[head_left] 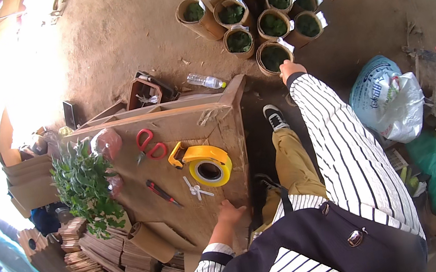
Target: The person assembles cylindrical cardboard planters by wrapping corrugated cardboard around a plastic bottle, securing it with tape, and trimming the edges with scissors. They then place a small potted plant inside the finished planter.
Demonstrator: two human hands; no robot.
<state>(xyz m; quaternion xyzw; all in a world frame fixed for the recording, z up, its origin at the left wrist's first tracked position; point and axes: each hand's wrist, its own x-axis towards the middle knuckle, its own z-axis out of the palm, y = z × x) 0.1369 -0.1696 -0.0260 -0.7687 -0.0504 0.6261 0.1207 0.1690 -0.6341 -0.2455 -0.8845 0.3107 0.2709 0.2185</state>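
My right hand point(291, 69) reaches far forward, its fingers closed at the near rim of a cardboard roll point(269, 70) that stands upright with green leaves point(274, 58) inside. A white paper tag point(285, 44) sticks out at its rim. Behind it several similar cardboard rolls point(240, 50) stand close together on the floor, each with leaves inside. My left hand point(230, 214) rests on the near right part of the wooden table point(141, 192), fingers apart and holding nothing. Just beyond it lies a small white plastic piece point(198, 192).
On the table are a yellow tape dispenser point(219, 150), red-handled scissors point(146, 145), a red and black cutter knife point(163, 194) and a leafy bunch point(85, 181). Cardboard stacks point(99, 251) fill the near left. A plastic bottle point(205, 80) lies behind; bags point(388, 99) lie right.
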